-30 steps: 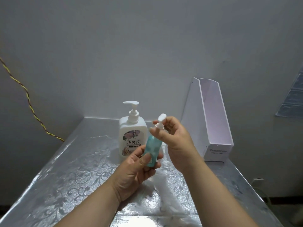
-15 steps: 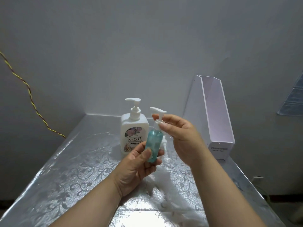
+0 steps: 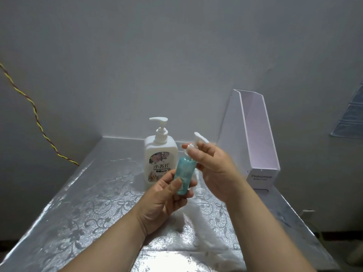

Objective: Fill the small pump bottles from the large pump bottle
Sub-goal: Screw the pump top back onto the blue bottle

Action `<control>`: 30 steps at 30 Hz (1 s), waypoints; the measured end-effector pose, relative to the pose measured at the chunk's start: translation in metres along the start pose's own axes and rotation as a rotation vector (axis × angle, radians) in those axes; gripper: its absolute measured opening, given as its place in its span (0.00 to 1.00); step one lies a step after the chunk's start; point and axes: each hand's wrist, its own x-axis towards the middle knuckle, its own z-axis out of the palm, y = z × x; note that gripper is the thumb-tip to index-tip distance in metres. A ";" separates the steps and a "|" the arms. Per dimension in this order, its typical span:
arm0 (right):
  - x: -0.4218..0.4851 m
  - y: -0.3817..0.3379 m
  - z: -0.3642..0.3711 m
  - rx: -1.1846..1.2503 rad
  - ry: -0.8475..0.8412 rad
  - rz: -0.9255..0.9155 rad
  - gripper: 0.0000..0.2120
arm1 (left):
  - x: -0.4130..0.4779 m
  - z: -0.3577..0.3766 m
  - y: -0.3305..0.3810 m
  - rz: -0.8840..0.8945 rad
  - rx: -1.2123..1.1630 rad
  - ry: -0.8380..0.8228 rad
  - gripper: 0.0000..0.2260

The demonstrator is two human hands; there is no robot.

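Two grips over table (image 3: pixel 88 203): left hand (image 3: pixel 165 201) clamps small bottle (image 3: pixel 184 173), right hand (image 3: pixel 214 167) pinches pump (image 3: pixel 197 139).

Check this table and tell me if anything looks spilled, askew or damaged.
Nothing stands out. The large pump bottle stands upright on the table, with no spill visible. The small teal bottle leans only because the left hand holds it while the right hand pinches its white pump.
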 end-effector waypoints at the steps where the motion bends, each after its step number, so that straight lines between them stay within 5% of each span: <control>1: -0.001 -0.001 -0.001 -0.001 -0.043 0.014 0.22 | 0.000 0.000 0.000 0.001 -0.003 0.003 0.27; 4: -0.002 -0.002 -0.001 -0.023 -0.030 -0.013 0.12 | 0.000 0.000 0.001 0.001 -0.002 -0.003 0.27; 9: 0.000 -0.001 0.001 -0.063 0.024 -0.021 0.21 | 0.000 0.001 0.000 -0.002 0.016 -0.019 0.27; 16: 0.001 -0.004 0.005 -0.032 0.159 -0.050 0.14 | 0.000 -0.001 0.000 0.001 0.006 -0.010 0.26; 21: 0.000 -0.001 0.004 -0.003 0.028 0.013 0.20 | -0.001 0.000 0.002 0.013 -0.015 -0.005 0.26; 26: 0.001 0.000 0.004 0.024 0.149 -0.035 0.15 | 0.000 0.001 0.001 -0.005 -0.010 -0.014 0.26; 30: -0.001 -0.003 0.003 0.038 -0.003 0.010 0.16 | 0.000 0.001 0.002 -0.008 -0.037 -0.017 0.25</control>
